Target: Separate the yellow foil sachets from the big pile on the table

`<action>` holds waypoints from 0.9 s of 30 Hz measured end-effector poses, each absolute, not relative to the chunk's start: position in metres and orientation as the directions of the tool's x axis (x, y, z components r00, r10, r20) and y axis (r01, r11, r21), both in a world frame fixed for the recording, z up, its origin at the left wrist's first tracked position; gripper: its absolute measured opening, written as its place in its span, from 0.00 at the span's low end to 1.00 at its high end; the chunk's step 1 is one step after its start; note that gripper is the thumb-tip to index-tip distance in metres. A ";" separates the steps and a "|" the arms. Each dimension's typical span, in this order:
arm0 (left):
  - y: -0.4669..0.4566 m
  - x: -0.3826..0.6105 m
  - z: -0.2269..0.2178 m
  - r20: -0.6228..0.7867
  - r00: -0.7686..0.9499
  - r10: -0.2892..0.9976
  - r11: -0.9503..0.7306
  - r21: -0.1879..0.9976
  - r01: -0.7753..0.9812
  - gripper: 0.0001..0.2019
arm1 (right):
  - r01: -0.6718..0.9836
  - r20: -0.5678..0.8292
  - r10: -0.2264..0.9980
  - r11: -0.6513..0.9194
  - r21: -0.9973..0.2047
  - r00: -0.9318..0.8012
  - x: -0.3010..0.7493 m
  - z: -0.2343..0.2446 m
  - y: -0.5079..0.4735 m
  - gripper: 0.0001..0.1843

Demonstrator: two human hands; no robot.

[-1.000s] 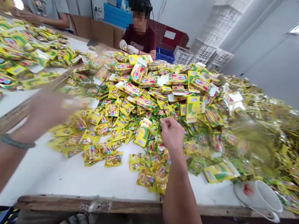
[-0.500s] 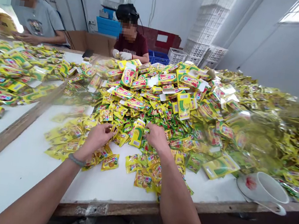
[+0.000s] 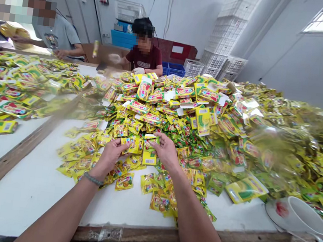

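My left hand point(image 3: 110, 155) pinches a small yellow candy packet point(image 3: 135, 146) between thumb and fingers, just left of a small yellow box. That yellow box point(image 3: 149, 157) stands upright, barcode towards me, with its white flap raised at the top. My right hand point(image 3: 166, 151) closes on the box's upper right side, thumb in front and forefinger behind; whether it also has a packet is hidden. More yellow packets point(image 3: 124, 182) lie under and beside my left hand. Another group of packets point(image 3: 161, 200) lies by my right wrist, and green packets point(image 3: 190, 139) are heaped behind it.
Flat yellow boxes point(image 3: 202, 121) pile up at the back. A white mug point(image 3: 294, 216) stands at the right table edge, near a larger yellow box point(image 3: 245, 189). A wooden strip point(image 3: 19, 150) crosses the left side. Two people point(image 3: 147, 58) sit across the table.
My left hand has brought a yellow packet up beside the box. My right hand has moved onto the top of the box. The view has shifted slightly, and the co-worker's gloved hand has moved left.
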State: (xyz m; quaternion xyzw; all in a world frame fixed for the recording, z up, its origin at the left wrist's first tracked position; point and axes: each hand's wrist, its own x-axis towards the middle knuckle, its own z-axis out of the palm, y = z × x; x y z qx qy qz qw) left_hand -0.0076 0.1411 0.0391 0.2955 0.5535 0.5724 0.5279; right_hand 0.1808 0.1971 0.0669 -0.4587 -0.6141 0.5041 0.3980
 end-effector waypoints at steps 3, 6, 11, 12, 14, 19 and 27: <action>0.138 -0.006 0.045 -0.221 -0.233 0.947 0.137 0.934 -0.329 0.21 | 0.042 -0.048 0.948 -0.036 -0.998 -0.315 0.173 0.064 0.195 0.23; 0.134 -0.001 0.049 -0.217 -0.179 0.960 0.129 0.905 -0.406 0.21 | -0.029 -0.081 0.946 -0.095 -0.995 -0.314 0.166 0.061 0.193 0.24; 0.131 0.009 0.052 -0.173 -0.144 0.974 0.080 0.865 -0.495 0.22 | 0.045 0.056 0.965 0.069 -0.997 -0.255 0.154 0.053 0.185 0.21; 0.131 0.010 0.051 -0.181 -0.159 0.970 0.079 0.863 -0.499 0.23 | 0.121 0.098 0.964 0.131 -0.984 -0.248 0.152 0.052 0.183 0.18; 0.132 0.011 0.051 -0.218 -0.192 0.957 0.093 0.856 -0.508 0.26 | 0.251 0.138 0.956 0.204 -0.946 -0.258 0.150 0.050 0.179 0.13; 0.133 0.007 0.053 -0.271 -0.239 0.932 0.102 0.832 -0.545 0.31 | 0.084 0.016 0.959 0.041 -0.996 -0.282 0.155 0.054 0.183 0.21; 0.133 0.008 0.046 -0.238 -0.235 0.942 0.102 0.873 -0.477 0.28 | 0.188 -0.084 0.922 -0.012 -0.982 -0.377 0.146 0.051 0.173 0.27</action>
